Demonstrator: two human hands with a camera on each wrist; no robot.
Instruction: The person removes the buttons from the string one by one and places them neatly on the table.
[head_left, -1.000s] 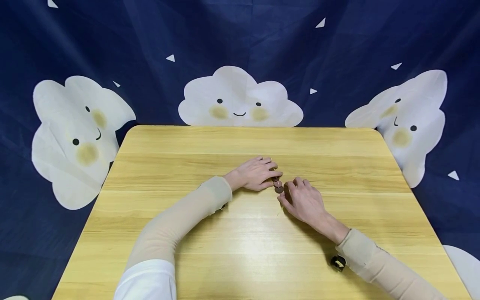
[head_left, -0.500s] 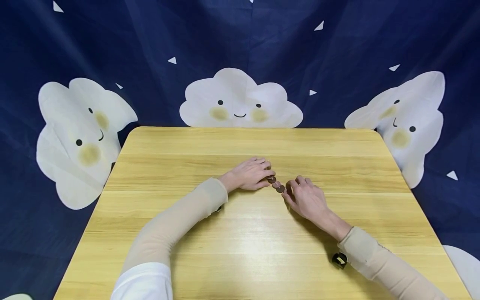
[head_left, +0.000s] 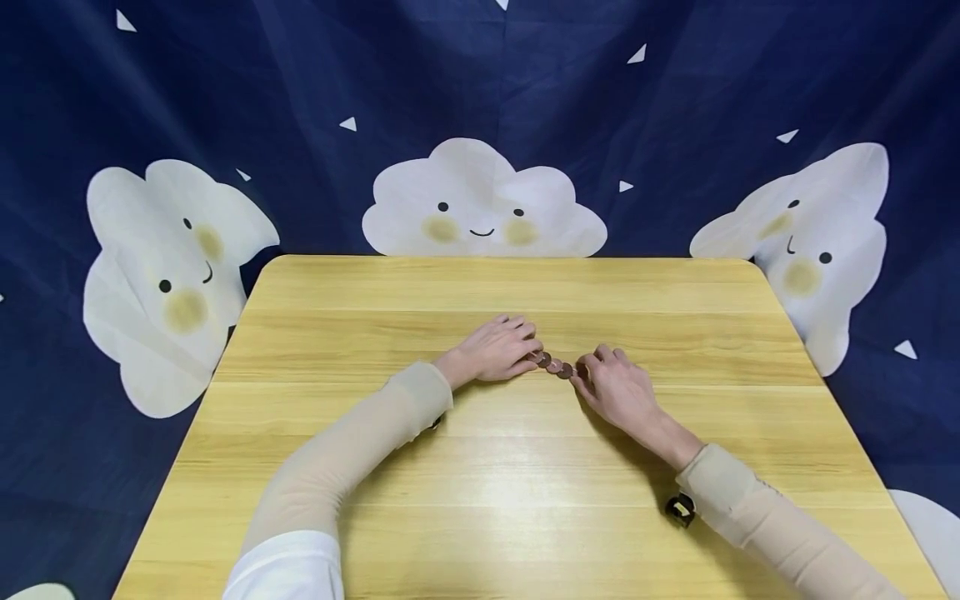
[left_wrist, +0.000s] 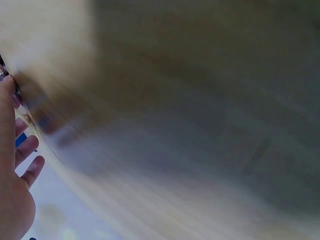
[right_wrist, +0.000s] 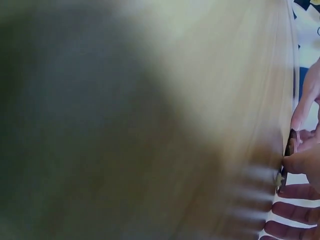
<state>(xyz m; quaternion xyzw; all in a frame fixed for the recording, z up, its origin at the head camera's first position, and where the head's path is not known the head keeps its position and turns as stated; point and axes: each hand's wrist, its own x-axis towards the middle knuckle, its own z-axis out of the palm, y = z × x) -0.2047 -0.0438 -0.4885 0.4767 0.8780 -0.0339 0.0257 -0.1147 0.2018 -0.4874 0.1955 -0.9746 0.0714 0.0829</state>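
A short row of dark brown and pinkish round discs (head_left: 555, 366), overlapping like a chain, lies between the two hands. Its left end is gripped by my left hand (head_left: 495, 348), thumb and fingertips about it. At the opposite end, the thumb and fingers of my right hand (head_left: 618, 392) pinch the row. In the left wrist view the left hand (left_wrist: 17, 200) shows at the left edge, its other fingers spread apart. The right wrist view has the right hand (right_wrist: 305, 165) at its right edge, the thumb against dark discs (right_wrist: 291, 142). Fingertips partly hide both ends.
A light wooden table (head_left: 480, 467) spreads under both arms. Behind it hangs a dark blue curtain (head_left: 502, 75) with white cloud prints (head_left: 480, 192). A small black device (head_left: 680, 510) sits beneath the right wrist.
The row of discs has swung from nearly upright to a flatter slant. My left hand has shifted slightly left and my right hand slightly right, so more of the row shows between them.
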